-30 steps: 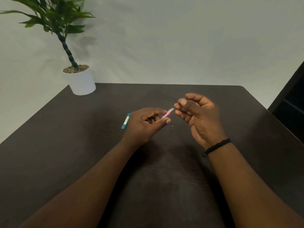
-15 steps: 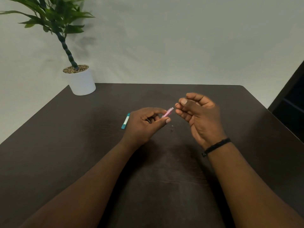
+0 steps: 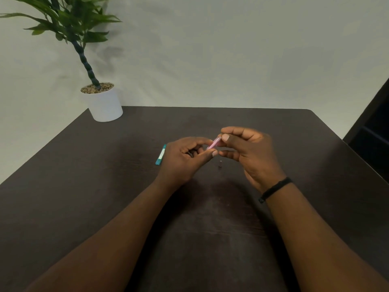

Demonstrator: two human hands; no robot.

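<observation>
Pinching the pink tube (image 3: 213,143) low, the left hand (image 3: 181,161) angles its long axis up-right into the gripping fingers of the right hand (image 3: 252,152).

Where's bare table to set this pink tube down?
Bare: right of the right hand, and the far strip right of the plant pot. Crowded: by the left hand, with the pink tube, teal stick and small cap.

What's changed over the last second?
The right hand moved left and slightly down, closing the gap; its thumb and forefinger now appear to pinch the upper end of the pink tube. The left hand holds its lower end as before. The teal stick, the small piece on the table and the potted plant have not moved.
</observation>
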